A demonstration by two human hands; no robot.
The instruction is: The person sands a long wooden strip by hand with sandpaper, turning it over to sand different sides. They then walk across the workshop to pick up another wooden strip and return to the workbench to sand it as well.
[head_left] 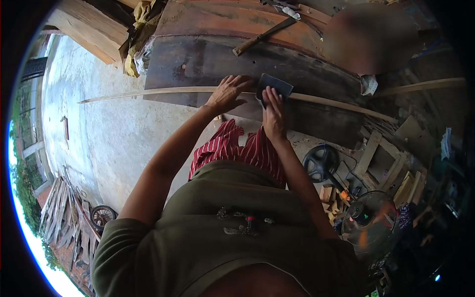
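A long, thin wooden strip [173, 90] lies across a dark wooden board in front of me and juts out past its left edge. My left hand [228, 95] rests over the strip, fingers stretched out and thumb apart. Just to the right, my right hand [274, 113] presses a dark rectangular piece of sandpaper [275, 85] onto the strip. Its fingers lie along the sheet; the thumb side is partly hidden.
The dark board [208, 64] carries a long-bladed tool [264, 35] near its far side. A standing fan [368, 220], a wooden frame [381, 156] and wood offcuts [334, 198] are at right. A blurred round shape [371, 39] is upper right. Planks [67, 213] lie lower left.
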